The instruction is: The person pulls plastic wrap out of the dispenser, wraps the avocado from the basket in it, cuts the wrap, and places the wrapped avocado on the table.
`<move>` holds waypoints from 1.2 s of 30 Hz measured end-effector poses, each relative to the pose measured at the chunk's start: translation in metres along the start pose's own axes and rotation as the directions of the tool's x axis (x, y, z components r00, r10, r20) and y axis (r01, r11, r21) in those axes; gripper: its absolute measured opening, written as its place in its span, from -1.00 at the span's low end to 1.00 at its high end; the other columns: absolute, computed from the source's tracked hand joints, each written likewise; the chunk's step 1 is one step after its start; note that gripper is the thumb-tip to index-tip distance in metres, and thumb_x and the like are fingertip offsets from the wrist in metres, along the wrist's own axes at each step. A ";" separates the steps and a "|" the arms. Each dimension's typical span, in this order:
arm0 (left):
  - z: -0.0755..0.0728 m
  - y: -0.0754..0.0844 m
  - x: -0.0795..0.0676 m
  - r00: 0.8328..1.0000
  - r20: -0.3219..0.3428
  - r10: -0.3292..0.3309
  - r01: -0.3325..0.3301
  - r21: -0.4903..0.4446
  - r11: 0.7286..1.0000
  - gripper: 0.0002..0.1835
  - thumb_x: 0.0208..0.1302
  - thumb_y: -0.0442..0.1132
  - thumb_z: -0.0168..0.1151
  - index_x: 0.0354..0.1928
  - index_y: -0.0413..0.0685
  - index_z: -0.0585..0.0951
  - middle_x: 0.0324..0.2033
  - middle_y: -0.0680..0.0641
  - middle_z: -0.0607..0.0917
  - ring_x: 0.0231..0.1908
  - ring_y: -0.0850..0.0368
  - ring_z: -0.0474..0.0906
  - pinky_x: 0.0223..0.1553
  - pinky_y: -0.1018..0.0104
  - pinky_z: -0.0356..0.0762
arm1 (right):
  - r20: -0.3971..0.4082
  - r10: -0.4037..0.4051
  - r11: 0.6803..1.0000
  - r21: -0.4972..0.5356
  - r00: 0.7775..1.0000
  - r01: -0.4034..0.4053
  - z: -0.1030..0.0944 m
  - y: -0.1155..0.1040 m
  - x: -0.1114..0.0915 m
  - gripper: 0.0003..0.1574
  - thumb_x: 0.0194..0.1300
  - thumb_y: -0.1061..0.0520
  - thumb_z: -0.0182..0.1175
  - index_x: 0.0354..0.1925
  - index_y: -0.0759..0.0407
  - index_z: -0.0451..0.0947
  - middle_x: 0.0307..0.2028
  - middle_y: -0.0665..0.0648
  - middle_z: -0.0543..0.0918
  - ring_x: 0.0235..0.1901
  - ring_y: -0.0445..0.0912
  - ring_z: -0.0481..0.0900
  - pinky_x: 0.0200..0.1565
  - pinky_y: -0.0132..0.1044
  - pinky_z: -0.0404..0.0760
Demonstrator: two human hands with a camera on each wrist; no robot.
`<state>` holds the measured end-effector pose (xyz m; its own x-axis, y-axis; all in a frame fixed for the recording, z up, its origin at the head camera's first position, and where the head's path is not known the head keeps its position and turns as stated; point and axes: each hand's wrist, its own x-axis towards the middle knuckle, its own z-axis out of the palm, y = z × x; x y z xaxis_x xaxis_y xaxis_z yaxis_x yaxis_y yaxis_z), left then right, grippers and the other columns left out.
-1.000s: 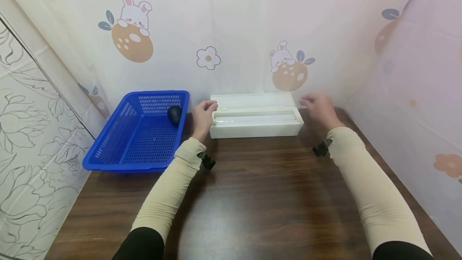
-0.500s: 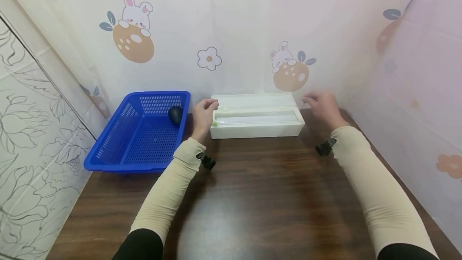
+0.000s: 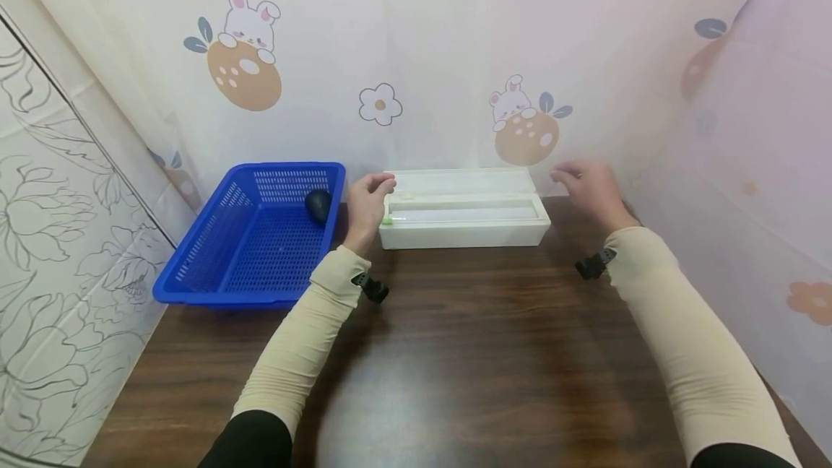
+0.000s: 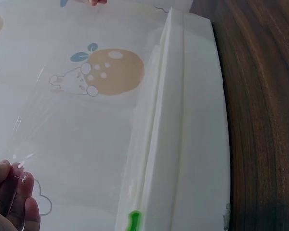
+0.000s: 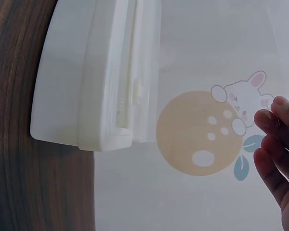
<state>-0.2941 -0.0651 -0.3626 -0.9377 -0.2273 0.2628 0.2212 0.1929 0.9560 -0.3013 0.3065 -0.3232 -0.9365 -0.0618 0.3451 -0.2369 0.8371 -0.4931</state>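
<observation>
A long white plastic wrap dispenser [image 3: 464, 236] lies with its lid [image 3: 464, 180] raised against the back wall. A green slider [image 4: 134, 220] sits at its left end. Clear plastic wrap [image 4: 43, 120] rises from the box, visible through its glints and creases. At the box's left end my left hand [image 3: 365, 211] pinches the wrap between thumb and fingertips. Off the right end, my right hand [image 3: 594, 193] holds thumb and forefinger together; a faint film edge runs to the fingertips in the right wrist view. Most of the film is too transparent to trace.
A blue perforated basket [image 3: 195, 266] stands left of my left hand, with a dark, rounded object [image 3: 318, 206] in its far right corner. Behind the dark wooden table [image 3: 455, 352] hangs a printed cloth [image 3: 435, 56]. Each wrist carries a small black camera.
My right hand has drifted a little to the right, away from the dispenser's end. The left hand stays at the left end, and the box and basket have not moved.
</observation>
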 end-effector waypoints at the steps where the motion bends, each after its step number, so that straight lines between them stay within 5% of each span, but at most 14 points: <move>1: -0.001 0.001 0.000 1.000 0.002 -0.001 0.001 -0.007 1.000 -0.77 0.32 -0.21 0.26 -0.09 -0.20 0.70 -0.17 -0.21 0.74 -0.12 -0.03 0.64 0.06 0.13 0.55 | -0.001 0.000 1.000 0.005 1.000 0.000 0.000 -0.001 0.000 -0.59 0.45 0.08 0.08 0.00 0.41 0.59 -0.01 0.46 0.64 0.03 0.30 0.58 0.10 0.20 0.48; 36: -0.006 0.025 -0.003 0.993 -0.020 0.114 -0.115 -0.089 0.989 -0.77 0.32 -0.23 0.26 -0.10 -0.23 0.70 -0.16 -0.19 0.75 -0.12 0.03 0.65 0.03 0.17 0.56 | -0.128 -0.049 0.997 0.059 0.991 0.057 -0.021 -0.013 -0.003 -0.58 0.43 0.07 0.12 -0.04 0.43 0.60 -0.04 0.49 0.64 0.00 0.31 0.57 0.07 0.20 0.47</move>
<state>-0.2844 -0.0651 -0.3384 -0.9008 -0.2227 0.3727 0.3508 0.1324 0.9271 -0.2897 0.3074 -0.3014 -0.8830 -0.0332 0.4682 -0.3052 0.7984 -0.5191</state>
